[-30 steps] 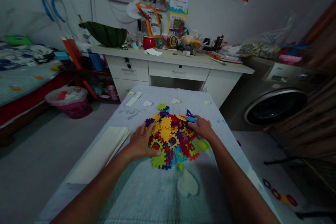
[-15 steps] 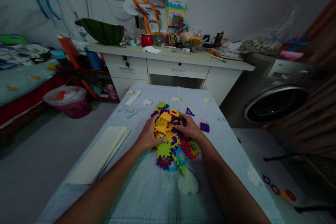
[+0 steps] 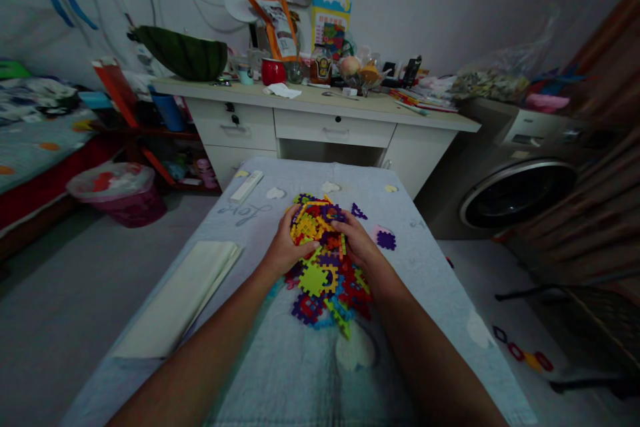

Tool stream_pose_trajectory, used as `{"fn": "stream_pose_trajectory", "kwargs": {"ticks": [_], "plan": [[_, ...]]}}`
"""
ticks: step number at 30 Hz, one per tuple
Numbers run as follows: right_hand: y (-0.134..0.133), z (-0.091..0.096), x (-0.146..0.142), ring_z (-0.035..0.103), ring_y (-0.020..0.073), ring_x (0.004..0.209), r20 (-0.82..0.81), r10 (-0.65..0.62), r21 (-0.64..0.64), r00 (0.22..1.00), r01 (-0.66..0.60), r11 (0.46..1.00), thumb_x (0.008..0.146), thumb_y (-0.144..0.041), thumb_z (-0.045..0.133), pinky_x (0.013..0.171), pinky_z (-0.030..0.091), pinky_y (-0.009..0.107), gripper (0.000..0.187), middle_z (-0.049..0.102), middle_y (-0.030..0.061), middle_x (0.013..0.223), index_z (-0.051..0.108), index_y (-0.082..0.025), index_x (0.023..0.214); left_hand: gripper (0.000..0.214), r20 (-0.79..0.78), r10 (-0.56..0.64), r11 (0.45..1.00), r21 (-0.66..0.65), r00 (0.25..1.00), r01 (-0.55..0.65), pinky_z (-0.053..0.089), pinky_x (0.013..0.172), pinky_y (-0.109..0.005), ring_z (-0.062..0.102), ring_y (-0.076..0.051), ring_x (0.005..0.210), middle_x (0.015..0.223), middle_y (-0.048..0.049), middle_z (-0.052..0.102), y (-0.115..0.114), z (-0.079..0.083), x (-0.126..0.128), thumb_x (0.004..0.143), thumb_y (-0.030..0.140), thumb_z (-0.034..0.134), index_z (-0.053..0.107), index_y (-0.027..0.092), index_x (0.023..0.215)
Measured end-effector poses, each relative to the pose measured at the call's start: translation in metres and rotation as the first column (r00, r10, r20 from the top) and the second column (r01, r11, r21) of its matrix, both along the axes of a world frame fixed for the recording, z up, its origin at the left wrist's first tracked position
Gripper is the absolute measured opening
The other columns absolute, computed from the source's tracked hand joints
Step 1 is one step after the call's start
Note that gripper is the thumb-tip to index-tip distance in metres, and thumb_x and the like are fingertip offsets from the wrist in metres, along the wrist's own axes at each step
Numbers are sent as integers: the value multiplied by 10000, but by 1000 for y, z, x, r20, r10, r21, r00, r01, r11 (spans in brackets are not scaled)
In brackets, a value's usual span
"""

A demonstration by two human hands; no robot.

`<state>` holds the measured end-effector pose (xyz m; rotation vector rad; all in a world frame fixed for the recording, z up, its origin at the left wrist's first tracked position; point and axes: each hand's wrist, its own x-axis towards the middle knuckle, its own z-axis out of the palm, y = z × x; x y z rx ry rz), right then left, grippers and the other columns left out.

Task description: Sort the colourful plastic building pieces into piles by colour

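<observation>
A heap of colourful interlocking plastic pieces (image 3: 314, 278) with toothed edges, in yellow, purple, red, green and blue, lies on the cloth-covered table (image 3: 240, 373). My left hand (image 3: 284, 248) curves round the heap's left side, its thumb over the front pieces. On the other side my right hand (image 3: 359, 240) presses in with bent fingers, so pieces are squeezed between both palms. The undersides of my fingers are hidden. A purple square piece (image 3: 386, 239) and a purple triangular piece (image 3: 359, 211) lie apart, right of the heap.
Folded whitish cloth or paper (image 3: 177, 300) lies at the table's left, with a white remote-like bar (image 3: 247, 187) beyond. Behind stands a cluttered white desk (image 3: 340, 127), with a washing machine (image 3: 520, 193) on its right. A pink bin (image 3: 120, 197) stands on the left floor.
Both hands have closed in a little on the heap and bunched its upper pieces. Some pieces have shifted and turned upright. The view has swung slightly.
</observation>
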<state>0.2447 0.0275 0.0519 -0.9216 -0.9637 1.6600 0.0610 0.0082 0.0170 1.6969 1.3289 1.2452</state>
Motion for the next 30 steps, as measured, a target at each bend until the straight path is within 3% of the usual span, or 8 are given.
{"fn": "stream_pose_trajectory", "kwargs": {"ticks": [2,8,15,18,21,23,27,30], "plan": [[3,8,-5,668,217,896,1,7,36,1000,-7,999,608,-320,756,841,543,387,489,708,-10,991,570,-268,1057,960,106,-31,999,15,994,29,395,1103,-418,474,-281,1324,1475,-133,418,3,10,2,690,446,753,249,202,1470],[15,25,1,624,198,927,172,-33,270,985,-15,963,664,-323,699,912,475,342,312,695,-12,963,651,-235,959,777,205,-36,999,22,978,32,438,1063,-415,555,-254,1228,1384,-98,520,4,42,-2,730,380,711,370,206,1405],[6,24,34,596,234,1062,417,-105,396,903,-76,915,704,-373,661,995,417,386,232,697,24,1046,679,-223,880,736,163,-5,1000,-24,987,9,443,1049,-421,524,-234,1261,1401,-100,505,-5,47,-13,759,278,549,309,244,1454],[-2,17,52,547,257,1187,582,-192,419,790,-89,904,746,-419,647,1051,381,436,377,650,46,1217,663,-243,1079,704,108,-6,1000,-25,994,9,402,1093,-447,504,-254,1280,1396,-98,498,-9,45,-18,744,296,561,375,224,1419],[-16,7,74,450,286,1315,738,-266,423,621,-118,899,767,-490,659,1100,330,486,627,526,90,1411,531,-259,1336,677,-30,-41,998,-47,999,40,358,1128,-472,457,-289,1325,1412,-107,467,-16,41,-27,745,376,599,432,208,1379],[-31,1,89,410,314,1354,820,-252,401,513,-202,893,750,-552,679,1118,308,511,786,455,131,1473,439,-239,1429,711,-141,-75,996,-63,987,66,323,1146,-494,392,-312,1379,1458,-113,405,-25,37,-35,757,455,616,418,225,1399],[-67,-10,113,267,385,1441,935,-167,288,313,-394,873,623,-673,743,1146,241,572,1123,291,200,1562,278,-199,1529,1112,-391,-100,988,-144,915,47,225,1153,-605,104,-430,1481,1599,-151,153,-53,27,-51,579,625,773,269,273,1506],[-88,-19,116,147,425,1472,982,-65,143,177,-472,870,470,-691,815,1155,191,600,1362,172,216,1602,171,-198,1564,1335,-527,-197,969,-234,826,81,201,1117,-674,-19,-502,1466,1629,-192,39,-79,19,-55,435,656,836,191,283,1542]]}}
